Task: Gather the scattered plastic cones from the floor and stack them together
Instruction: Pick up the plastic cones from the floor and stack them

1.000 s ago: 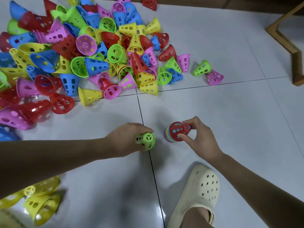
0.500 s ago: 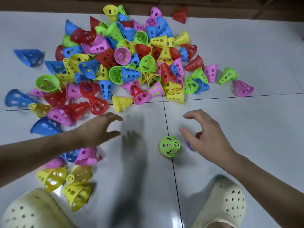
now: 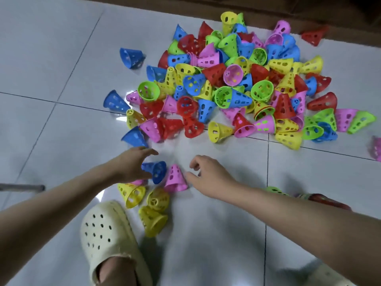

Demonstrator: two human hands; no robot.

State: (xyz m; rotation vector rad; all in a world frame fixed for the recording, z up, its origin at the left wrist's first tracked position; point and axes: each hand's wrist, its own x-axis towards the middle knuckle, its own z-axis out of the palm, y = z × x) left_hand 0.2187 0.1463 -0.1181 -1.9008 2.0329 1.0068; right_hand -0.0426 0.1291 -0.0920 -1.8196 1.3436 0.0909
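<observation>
A big pile of perforated plastic cones (image 3: 237, 85) in red, blue, green, yellow and pink covers the white tiled floor ahead. Closer in, a blue cone (image 3: 155, 171) lies on its side beside an upright pink cone (image 3: 175, 179). My left hand (image 3: 134, 164) is spread around the blue cone, fingers above it and thumb below, without a plain grip. My right hand (image 3: 206, 174) hovers just right of the pink cone, fingers loosely bent and holding nothing. A green-topped stack (image 3: 275, 189) and a red-topped stack (image 3: 321, 200) peek out behind my right forearm.
Three yellow cones (image 3: 152, 205) lie by my cream clog (image 3: 107, 240). A second clog (image 3: 329, 275) shows at the bottom right. Stray cones include a blue one (image 3: 132, 57) at the left, a red one (image 3: 313, 36) at the back and a pink one (image 3: 376, 147) at the right edge. A grey bar (image 3: 20, 187) pokes in from the left.
My view has swung left. Both hands left the green and red stacks and moved left to the blue and pink cones near the yellow ones.
</observation>
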